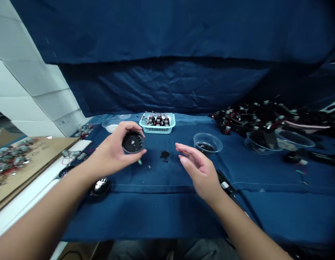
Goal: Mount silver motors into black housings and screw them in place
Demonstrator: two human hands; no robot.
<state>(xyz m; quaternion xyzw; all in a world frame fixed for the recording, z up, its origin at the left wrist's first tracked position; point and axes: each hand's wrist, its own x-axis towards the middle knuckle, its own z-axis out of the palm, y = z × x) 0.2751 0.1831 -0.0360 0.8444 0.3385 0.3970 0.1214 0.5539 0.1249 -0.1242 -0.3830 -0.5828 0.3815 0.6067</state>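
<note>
My left hand [110,150] holds a round black perforated metal cup [133,142] by its rim, with the holed face turned up toward me. A small green-tipped item [140,162] shows just below that hand. My right hand [200,169] hangs open above the blue cloth [145,213], holding nothing. Nearest to its fingers are a small heap of black bits [164,156] and a clear plastic bowl [207,143] with similar black bits inside. A black-handled tool [226,186] lies just below the right palm.
A pale blue plastic basket [157,129] holds several small wired parts. Further wired parts lie in a heap [251,119] at the back right, near more clear bowls [261,142]. A shiny round metal part [100,186] sits near the left edge, beside a cardboard sheet [39,153].
</note>
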